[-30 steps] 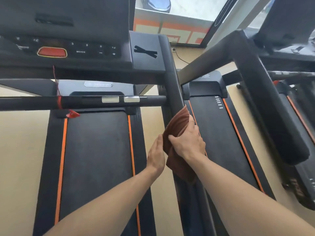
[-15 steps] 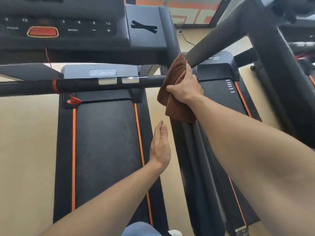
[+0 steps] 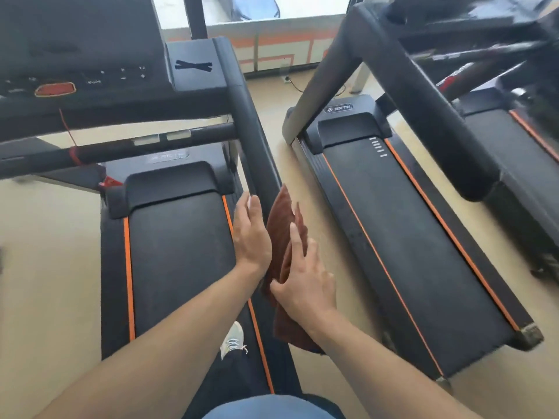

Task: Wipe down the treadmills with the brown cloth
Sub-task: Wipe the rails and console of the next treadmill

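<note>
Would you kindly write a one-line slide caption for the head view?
Right hand holds the brown cloth against the treadmill's side handrail, left hand flat beside it.

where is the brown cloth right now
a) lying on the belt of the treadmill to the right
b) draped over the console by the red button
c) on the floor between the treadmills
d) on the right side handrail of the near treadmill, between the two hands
d: the brown cloth wraps the lower part of the black side handrail, with the right hand holding it and the left hand flat alongside.
</note>
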### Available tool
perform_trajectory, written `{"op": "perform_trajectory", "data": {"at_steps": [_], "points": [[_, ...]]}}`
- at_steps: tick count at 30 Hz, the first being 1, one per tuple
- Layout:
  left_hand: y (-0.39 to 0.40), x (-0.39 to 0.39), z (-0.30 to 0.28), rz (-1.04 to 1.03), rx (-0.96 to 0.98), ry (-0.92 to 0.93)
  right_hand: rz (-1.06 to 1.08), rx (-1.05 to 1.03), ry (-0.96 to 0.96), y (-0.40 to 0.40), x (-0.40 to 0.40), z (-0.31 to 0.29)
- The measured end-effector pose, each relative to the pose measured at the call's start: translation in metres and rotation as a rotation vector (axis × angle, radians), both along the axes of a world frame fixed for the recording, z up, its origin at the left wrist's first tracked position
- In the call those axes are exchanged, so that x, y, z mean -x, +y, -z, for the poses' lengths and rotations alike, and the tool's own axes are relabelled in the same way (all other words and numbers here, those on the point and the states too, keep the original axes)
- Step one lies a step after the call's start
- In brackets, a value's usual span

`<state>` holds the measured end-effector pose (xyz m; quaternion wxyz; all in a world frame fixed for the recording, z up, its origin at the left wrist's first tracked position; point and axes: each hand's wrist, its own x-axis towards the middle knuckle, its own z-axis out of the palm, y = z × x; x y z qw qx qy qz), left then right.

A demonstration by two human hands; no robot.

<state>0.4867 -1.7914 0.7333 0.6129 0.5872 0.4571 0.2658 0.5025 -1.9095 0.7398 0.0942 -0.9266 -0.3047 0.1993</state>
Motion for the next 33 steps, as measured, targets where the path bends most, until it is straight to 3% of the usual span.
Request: {"op": "perform_trajectory", "data": {"at_steps": [4,7,12,15,18,22,28,33], "points": [[-0.051,0.0,-0.003,0.036,-0.228,0.123,-0.033,-0.059,0.034,-0.068,0.027,0.009],[-0.087,0.0,-0.002,0.146,-0.35,0.276,0.022,-0.139,0.196,-0.115,0.026,0.021],[-0.123,0.0,0.008,0.422,-0.614,0.644,0.542,-0.503,0.694,-0.189,-0.008,0.049],[-0.133,-0.008,0.012,0.544,-0.751,0.955,0.724,-0.662,0.737,-0.215,-0.041,0.051],[-0.13,-0.026,0.019,0.607,-0.863,1.239,0.863,-0.791,0.633,-0.23,-0.086,0.044],[-0.11,-0.051,0.027,0.703,-0.928,1.382,0.951,-0.853,0.348,-0.246,-0.153,0.029],[-0.071,-0.103,0.032,0.641,-0.947,1.568,0.91,-0.951,-0.109,-0.267,-0.238,-0.027],[-0.034,-0.142,0.065,0.63,-1.015,1.559,0.694,-0.758,-0.345,-0.262,-0.321,-0.032]]}}
